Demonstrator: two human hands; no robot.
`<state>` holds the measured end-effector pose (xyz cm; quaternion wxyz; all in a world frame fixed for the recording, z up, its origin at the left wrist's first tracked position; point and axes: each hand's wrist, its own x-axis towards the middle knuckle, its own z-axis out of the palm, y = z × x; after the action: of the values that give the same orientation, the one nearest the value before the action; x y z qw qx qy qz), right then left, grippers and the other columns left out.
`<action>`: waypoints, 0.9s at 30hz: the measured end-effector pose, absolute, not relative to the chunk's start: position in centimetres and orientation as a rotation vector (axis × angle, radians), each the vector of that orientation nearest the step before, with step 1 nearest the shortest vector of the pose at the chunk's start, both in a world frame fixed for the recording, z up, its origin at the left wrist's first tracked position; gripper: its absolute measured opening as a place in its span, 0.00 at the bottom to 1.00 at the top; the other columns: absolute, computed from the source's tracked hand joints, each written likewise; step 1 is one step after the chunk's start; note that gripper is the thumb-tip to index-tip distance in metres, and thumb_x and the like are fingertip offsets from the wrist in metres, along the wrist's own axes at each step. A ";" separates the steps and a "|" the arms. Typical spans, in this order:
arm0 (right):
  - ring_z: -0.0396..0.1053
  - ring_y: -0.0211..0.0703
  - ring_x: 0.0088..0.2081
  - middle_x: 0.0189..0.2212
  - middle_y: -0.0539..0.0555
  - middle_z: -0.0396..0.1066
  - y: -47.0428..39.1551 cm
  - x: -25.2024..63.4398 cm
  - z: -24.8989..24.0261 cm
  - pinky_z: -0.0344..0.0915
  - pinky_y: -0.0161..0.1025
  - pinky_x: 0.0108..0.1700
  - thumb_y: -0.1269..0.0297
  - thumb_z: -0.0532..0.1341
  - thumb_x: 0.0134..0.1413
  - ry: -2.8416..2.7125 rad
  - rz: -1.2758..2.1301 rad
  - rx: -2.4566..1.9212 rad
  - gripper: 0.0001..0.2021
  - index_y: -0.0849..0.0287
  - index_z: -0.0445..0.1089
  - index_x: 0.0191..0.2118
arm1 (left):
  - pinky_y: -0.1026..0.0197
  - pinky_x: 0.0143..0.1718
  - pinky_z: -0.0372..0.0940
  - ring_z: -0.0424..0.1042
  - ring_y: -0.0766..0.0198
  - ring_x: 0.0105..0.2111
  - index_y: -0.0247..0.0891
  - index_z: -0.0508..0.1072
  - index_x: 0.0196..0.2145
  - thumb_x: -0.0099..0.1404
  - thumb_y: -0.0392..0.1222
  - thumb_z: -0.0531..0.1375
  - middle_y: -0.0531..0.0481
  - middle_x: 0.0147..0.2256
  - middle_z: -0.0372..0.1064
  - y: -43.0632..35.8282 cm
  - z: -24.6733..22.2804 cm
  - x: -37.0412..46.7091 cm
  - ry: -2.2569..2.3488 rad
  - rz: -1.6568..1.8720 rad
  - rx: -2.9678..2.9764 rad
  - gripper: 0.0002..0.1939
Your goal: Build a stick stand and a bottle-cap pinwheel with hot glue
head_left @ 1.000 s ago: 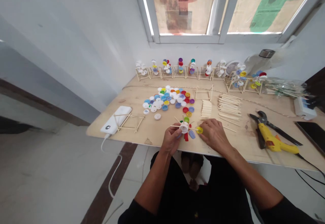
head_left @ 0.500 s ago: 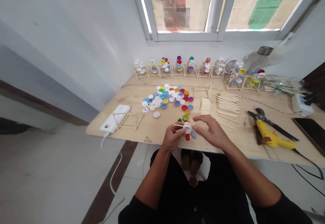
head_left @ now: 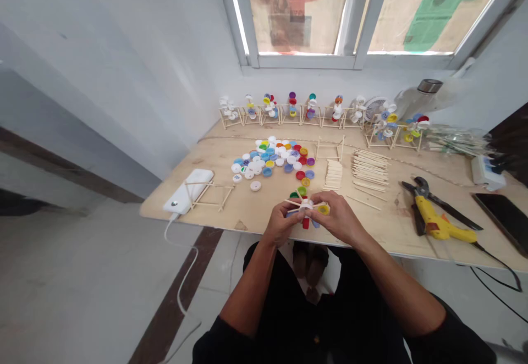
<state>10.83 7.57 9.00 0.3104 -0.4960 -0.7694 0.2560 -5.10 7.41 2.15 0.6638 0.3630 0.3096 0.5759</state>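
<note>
At the table's front edge my left hand (head_left: 281,224) is closed on a small wheel (head_left: 306,204), made of a white bottle cap hub with thin wooden sticks standing out from it. Red and blue caps hang at its lower side. My right hand (head_left: 337,215) pinches the same wheel from the right, close to a yellow cap (head_left: 324,209); its fingertips are partly hidden. Just beyond the hands lie green caps (head_left: 302,191), and behind them spreads a pile of mixed bottle caps (head_left: 270,156).
Stick frames with cap wheels (head_left: 292,112) line the wall. Cut sticks (head_left: 333,175) and longer sticks (head_left: 370,170) lie right of the caps. A yellow glue gun (head_left: 441,220), pliers (head_left: 423,186) and a phone (head_left: 501,218) are at right. A bare frame (head_left: 210,195) leans over a white power bank (head_left: 190,191).
My right hand has moved in from the right and closed on the wheel. A yellow cap now shows at its fingers. The left hand keeps its hold.
</note>
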 end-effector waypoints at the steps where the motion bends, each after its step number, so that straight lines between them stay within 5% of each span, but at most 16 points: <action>1: 0.69 0.46 0.40 0.36 0.54 0.74 7.6 10.8 8.9 0.60 0.45 0.45 0.59 0.62 0.49 -2.016 0.686 -1.300 0.09 0.56 0.72 0.36 | 0.60 0.38 0.65 0.71 0.62 0.34 0.35 0.76 0.31 0.43 0.41 0.71 0.48 0.34 0.73 7.4 2.1 -5.1 0.706 1.288 0.817 0.16; 16: 0.69 0.43 0.39 0.34 0.51 0.75 7.4 10.7 8.4 0.58 0.42 0.45 0.54 0.66 0.44 -2.011 0.658 -1.240 0.13 0.56 0.72 0.36 | 0.61 0.37 0.66 0.71 0.61 0.33 0.35 0.75 0.30 0.43 0.43 0.71 0.48 0.30 0.72 7.6 2.5 -5.5 0.714 1.204 0.853 0.16; 27: 0.68 0.45 0.44 0.40 0.55 0.74 5.2 16.7 10.0 0.61 0.45 0.48 0.58 0.57 0.56 -1.903 0.382 -1.299 0.13 0.57 0.69 0.44 | 0.62 0.36 0.65 0.70 0.65 0.31 0.33 0.75 0.28 0.42 0.41 0.70 0.49 0.29 0.70 7.5 2.6 -5.4 0.750 1.246 0.762 0.14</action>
<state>16.66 5.22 10.02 0.3921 -0.5115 -0.7497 0.1503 -5.44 7.48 2.57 0.6815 0.3398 0.3343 0.5553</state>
